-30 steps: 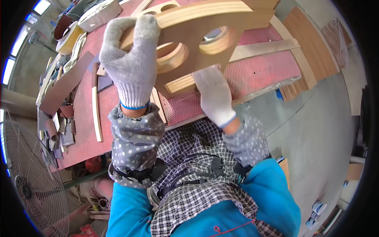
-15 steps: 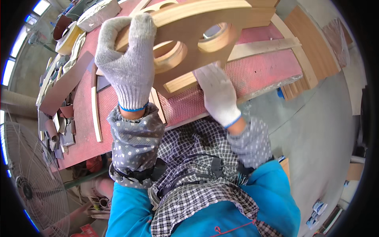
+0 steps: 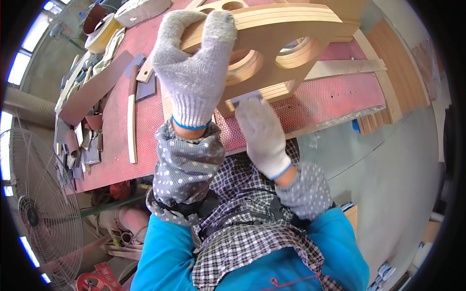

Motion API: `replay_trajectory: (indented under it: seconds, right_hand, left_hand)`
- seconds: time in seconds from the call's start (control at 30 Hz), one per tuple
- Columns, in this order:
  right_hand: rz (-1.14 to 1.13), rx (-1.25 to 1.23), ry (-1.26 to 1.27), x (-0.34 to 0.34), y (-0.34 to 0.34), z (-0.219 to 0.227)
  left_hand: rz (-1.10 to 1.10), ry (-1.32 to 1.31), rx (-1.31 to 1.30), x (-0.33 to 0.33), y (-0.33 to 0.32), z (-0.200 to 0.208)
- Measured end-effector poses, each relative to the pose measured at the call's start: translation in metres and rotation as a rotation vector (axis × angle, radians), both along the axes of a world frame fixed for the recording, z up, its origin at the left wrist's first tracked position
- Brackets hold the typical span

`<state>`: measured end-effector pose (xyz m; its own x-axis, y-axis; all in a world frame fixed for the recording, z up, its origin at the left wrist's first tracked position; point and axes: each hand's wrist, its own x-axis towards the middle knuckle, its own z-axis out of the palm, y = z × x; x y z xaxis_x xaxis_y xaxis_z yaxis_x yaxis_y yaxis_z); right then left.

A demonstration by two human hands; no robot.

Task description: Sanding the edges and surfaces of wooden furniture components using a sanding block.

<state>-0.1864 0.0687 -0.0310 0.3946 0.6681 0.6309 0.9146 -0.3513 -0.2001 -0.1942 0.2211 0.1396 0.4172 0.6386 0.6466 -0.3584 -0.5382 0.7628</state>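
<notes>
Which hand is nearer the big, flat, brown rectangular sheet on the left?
Left. The white-gloved left hand is right of the brown sheet; the white-gloved right hand is farther right.

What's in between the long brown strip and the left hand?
The head view shows a thin stick, a dark grey sheet and a pale wood bit between the strip and the left hand, on the red table.

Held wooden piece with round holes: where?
The wooden piece is at upper middle of the head view, seen over the red benchtop, left hand gripping its left end, right hand at its lower edge.
</notes>
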Motion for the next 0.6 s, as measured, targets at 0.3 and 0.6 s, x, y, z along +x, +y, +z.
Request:
replay_trajectory:
  seconds: [0.3, 0.6]
  right_hand:
    - [0.084, -0.054, 0.063, 0.004, 0.016, 0.032]
    - [0.011, -0.076, -0.043, 0.004, 0.022, 0.014]
  left_hand:
    - [0.139, -0.005, 0.227, 0.005, 0.023, -0.013]
    - [0.111, -0.137, 0.34, 0.012, 0.024, -0.004]
